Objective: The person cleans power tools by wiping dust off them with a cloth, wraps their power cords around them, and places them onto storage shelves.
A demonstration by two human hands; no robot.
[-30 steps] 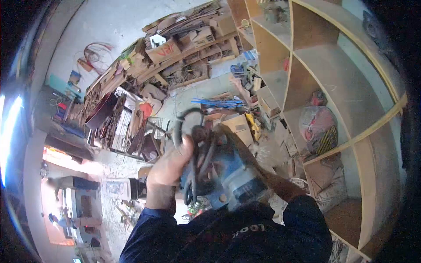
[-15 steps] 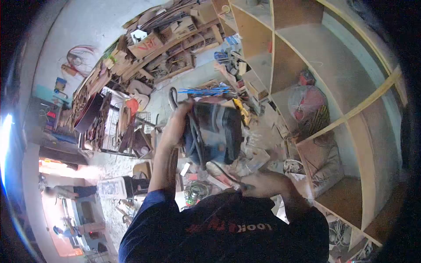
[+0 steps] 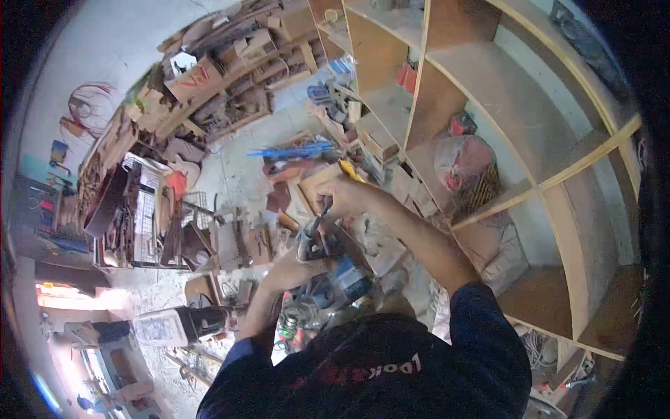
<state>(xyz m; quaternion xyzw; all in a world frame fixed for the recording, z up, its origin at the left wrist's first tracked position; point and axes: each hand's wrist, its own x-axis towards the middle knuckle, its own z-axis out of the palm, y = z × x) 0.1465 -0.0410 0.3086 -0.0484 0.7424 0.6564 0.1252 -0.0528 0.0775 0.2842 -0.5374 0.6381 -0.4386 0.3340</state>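
A blue and dark power tool [image 3: 347, 281] with a looped dark cord [image 3: 323, 218] is held close in front of the chest. My left hand [image 3: 299, 269] is wrapped round the tool and the lower part of the cord loops. Above it, my right hand [image 3: 338, 196] pinches the upper end of the cord. The tool's far side is hidden by the hands and cord. Beyond my right hand lies an open cardboard box [image 3: 312, 183] on the floor.
Wooden shelving [image 3: 488, 84] curves along the right, holding a plastic-wrapped bundle [image 3: 464, 164]. Blue strips [image 3: 296, 150] lie on the floor ahead. At left are a wire rack [image 3: 146, 216] and a black and white container [image 3: 178, 326]. A person [image 3: 91, 334] is at far left.
The tool has turned and come lower, nearer the chest. My right hand has risen from beside the shirt to the cord's upper end. The view has shifted to the right.
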